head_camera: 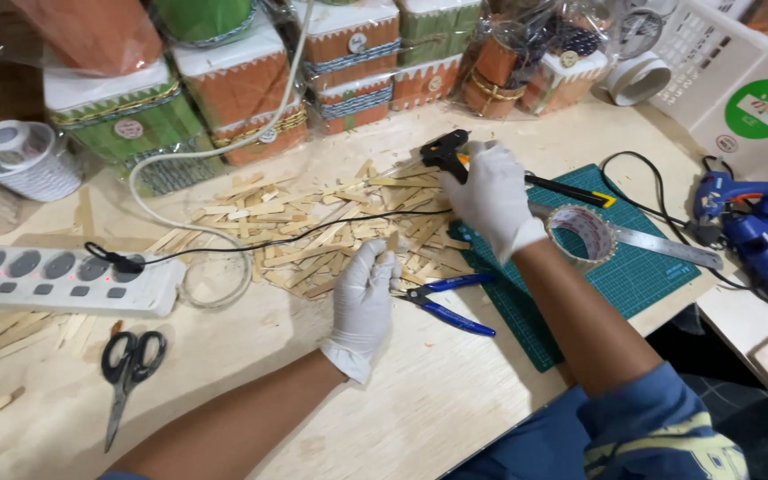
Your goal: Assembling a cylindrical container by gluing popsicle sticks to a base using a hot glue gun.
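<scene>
Wooden sticks (313,233) piled mid-desk toward the back edge, just left of the green cutting mat (642,276). Far left: white power strip (64,280), black scissors (131,364) nearer the front edge. Left hand (364,298), white glove, fingers pressed together pinching one stick (392,242) upright at the pile's front edge; blue pliers (446,302) just right of it. Right hand (493,197), gloved, fingers wrapped around a black glue gun (446,151) over the pile. Tape roll (582,233) and steel ruler (660,242) on the mat. Blue glue gun (757,227) at the desk's right edge.
</scene>
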